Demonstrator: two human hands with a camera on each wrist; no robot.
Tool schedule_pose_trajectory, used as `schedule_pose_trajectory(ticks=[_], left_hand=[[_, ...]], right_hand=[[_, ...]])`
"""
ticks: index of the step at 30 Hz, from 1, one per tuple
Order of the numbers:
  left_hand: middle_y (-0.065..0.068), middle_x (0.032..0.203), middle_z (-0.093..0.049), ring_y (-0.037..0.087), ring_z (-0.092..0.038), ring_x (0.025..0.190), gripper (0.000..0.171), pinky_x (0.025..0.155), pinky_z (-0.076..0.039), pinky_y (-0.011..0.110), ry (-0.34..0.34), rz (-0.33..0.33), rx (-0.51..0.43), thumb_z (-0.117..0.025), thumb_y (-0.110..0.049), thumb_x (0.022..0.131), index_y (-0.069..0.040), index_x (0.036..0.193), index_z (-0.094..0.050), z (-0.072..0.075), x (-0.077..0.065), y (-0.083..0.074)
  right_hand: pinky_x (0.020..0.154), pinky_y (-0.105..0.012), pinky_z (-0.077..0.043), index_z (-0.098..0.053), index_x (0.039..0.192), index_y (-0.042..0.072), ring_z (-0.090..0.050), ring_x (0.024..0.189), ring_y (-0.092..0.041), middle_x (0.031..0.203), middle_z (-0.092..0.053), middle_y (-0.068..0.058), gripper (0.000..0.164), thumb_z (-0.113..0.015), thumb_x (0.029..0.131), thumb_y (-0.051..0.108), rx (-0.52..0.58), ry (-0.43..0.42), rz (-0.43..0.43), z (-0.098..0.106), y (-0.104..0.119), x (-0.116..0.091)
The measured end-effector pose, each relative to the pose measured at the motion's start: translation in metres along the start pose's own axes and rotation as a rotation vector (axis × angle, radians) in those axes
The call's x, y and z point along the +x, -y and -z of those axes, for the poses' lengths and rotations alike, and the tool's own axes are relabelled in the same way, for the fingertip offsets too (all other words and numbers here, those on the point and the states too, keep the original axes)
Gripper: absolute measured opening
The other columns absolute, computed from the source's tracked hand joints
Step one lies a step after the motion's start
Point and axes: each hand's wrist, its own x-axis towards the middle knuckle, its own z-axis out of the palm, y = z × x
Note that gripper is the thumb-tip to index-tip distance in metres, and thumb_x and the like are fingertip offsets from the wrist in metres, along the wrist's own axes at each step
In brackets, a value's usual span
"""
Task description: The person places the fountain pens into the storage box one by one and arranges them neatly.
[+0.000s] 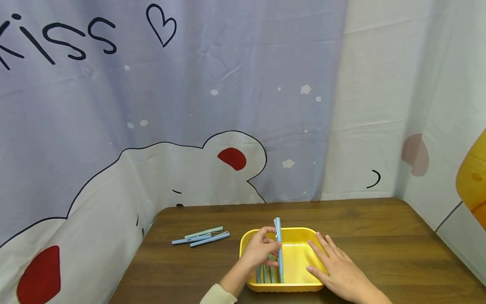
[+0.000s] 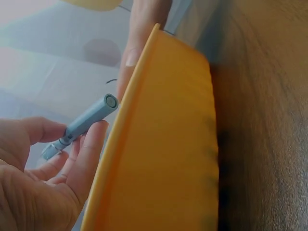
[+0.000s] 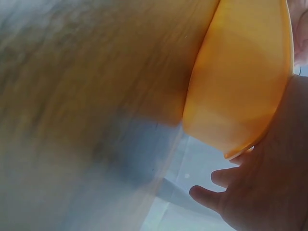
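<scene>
Wooden table point(image 1: 182, 270) underneath, patterned curtain point(image 1: 235, 101) behind the tray. Yellow tray point(image 1: 284, 288) is the landmark, everything placed off it. Right hand point(image 1: 338, 266) at the tray's right rim, fingers straight and spread wide, palm down, gripping nothing. Left hand point(image 1: 259, 250) over the tray's left half, thumb and fingers pinching a blue pen point(image 1: 280, 256) partway along its length. Key relation: the blue pen sits just to the right of the left hand's palm, over the tray left of its middle; left hand clearly nearer, right hand apart across the tray's bare right side. Pen's long axis runs roughly tray back to front, clip end pointing up and toward the tray's far side, plain end down toward the near wall. Left wrist view has that plain end facing the camera, above the rim line. Can't tell if it touches anything in the tray. Several pens point(image 1: 265, 274) lie in the tray's left part, partly hidden by the hand, long axes also back to front. Three loose pens point(image 1: 210, 239) left of the tray, close together, long axes running roughly sideways, right ends angled slightly away.
</scene>
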Motion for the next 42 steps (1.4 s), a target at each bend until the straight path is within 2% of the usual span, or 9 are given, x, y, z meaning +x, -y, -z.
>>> schedule_pose_trajectory(ticks=[7, 13, 22, 29, 36, 42], left_hand=[[0.006, 0.086, -0.063, 0.018, -0.062, 0.072, 0.036, 0.055, -0.06, 0.033, 0.013, 0.016, 0.051, -0.069, -0.007, 0.091, -0.009, 0.126, -0.058, -0.015, 0.003, 0.002], [0.009, 0.09, -0.063, 0.019, -0.062, 0.07, 0.037, 0.056, -0.061, 0.037, 0.001, 0.036, 0.072, -0.07, -0.004, 0.091, -0.008, 0.126, -0.058, -0.027, 0.007, 0.008], [0.01, 0.093, -0.059, 0.02, -0.063, 0.071, 0.033, 0.056, -0.061, 0.038, 0.02, 0.076, 0.109, -0.067, -0.002, 0.094, -0.007, 0.124, -0.054, -0.043, 0.015, 0.013], [0.012, 0.086, -0.061, 0.02, -0.064, 0.067, 0.028, 0.056, -0.061, 0.038, 0.025, 0.108, 0.114, -0.064, 0.001, 0.094, -0.006, 0.119, -0.052, -0.054, 0.018, 0.019], [0.012, 0.079, -0.062, 0.02, -0.064, 0.061, 0.023, 0.052, -0.06, 0.034, 0.024, 0.143, 0.197, -0.061, 0.001, 0.096, -0.006, 0.115, -0.051, -0.062, 0.018, 0.025], [0.01, 0.075, -0.063, 0.018, -0.063, 0.057, 0.02, 0.052, -0.059, 0.032, 0.005, 0.166, 0.244, -0.061, 0.002, 0.096, -0.008, 0.11, -0.05, -0.069, 0.02, 0.029]], right_hand=[[0.105, -0.068, -0.038, -0.046, 0.153, 0.015, -0.032, 0.147, -0.046, 0.164, -0.028, -0.016, 0.068, -0.055, 0.1, 0.056, 0.0, 0.003, 0.001, 0.003, 0.001, 0.001], [0.104, -0.069, -0.038, -0.046, 0.153, 0.015, -0.032, 0.146, -0.046, 0.165, -0.027, -0.016, 0.068, -0.055, 0.1, 0.056, -0.003, 0.011, 0.007, 0.004, 0.001, 0.002], [0.104, -0.069, -0.038, -0.046, 0.153, 0.013, -0.032, 0.146, -0.047, 0.165, -0.027, -0.018, 0.069, -0.055, 0.1, 0.055, 0.022, 0.023, -0.001, 0.007, 0.0, 0.002], [0.102, -0.069, -0.04, -0.048, 0.152, 0.012, -0.035, 0.143, -0.049, 0.164, -0.029, -0.019, 0.067, -0.057, 0.1, 0.054, 0.029, 0.006, 0.013, 0.004, 0.0, 0.001], [0.098, -0.07, -0.043, -0.05, 0.15, 0.01, -0.038, 0.141, -0.05, 0.163, -0.03, -0.02, 0.067, -0.059, 0.099, 0.052, 0.031, -0.003, 0.02, 0.003, 0.001, -0.001], [0.097, -0.072, -0.042, -0.047, 0.152, 0.011, -0.036, 0.142, -0.05, 0.164, -0.027, -0.019, 0.069, -0.057, 0.099, 0.054, 0.057, 0.032, 0.007, 0.004, 0.002, 0.0]])
